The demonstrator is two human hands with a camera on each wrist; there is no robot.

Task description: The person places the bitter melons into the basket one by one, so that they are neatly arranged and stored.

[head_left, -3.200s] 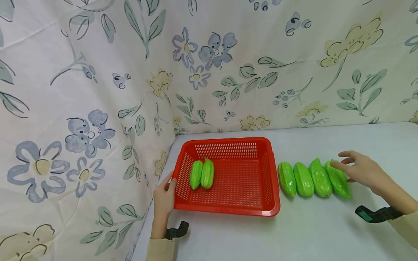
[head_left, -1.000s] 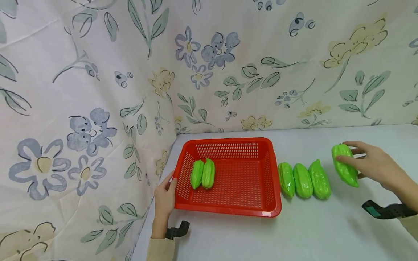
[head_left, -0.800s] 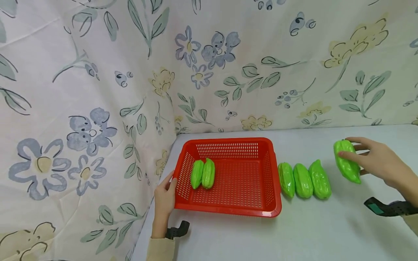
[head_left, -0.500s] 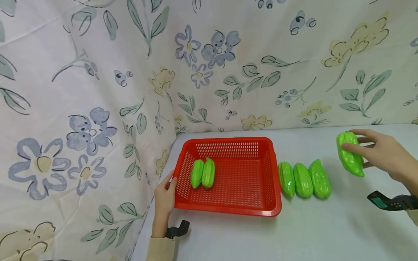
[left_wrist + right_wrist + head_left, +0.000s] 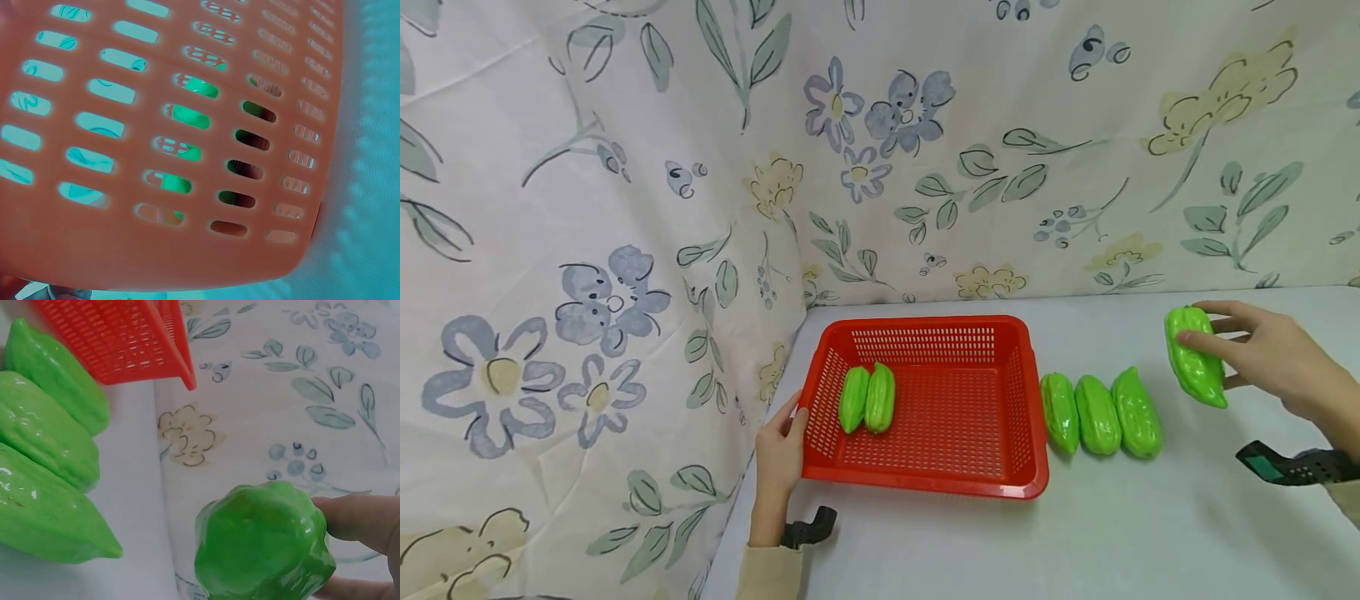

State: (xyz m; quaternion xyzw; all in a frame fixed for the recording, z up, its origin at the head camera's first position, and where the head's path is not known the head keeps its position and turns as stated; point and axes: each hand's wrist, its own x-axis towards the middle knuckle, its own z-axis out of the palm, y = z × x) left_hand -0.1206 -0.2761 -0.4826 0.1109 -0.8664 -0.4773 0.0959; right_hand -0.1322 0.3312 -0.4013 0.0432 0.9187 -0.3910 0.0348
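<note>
My right hand pinches a glossy green bitter melon between thumb and fingers, holding it above the white table. The right wrist view shows this bitter melon end-on, with fingers at its side. Three more bitter melons lie side by side to the left of that hand, the nearest being a bitter melon with a pointed top. My left hand grips the left rim of a red plastic basket, thumb over the edge. Inside its left part lie two bitter melons.
The white table runs up to a floral cloth hanging at the back and left. The basket's right wall stands close to the row of bitter melons. Slotted basket wall fills most of the left wrist view.
The right hand has taken hold of the rightmost bitter melon and lifted it up and away from the row, lately shifting slightly left. The left hand and basket have stayed put.
</note>
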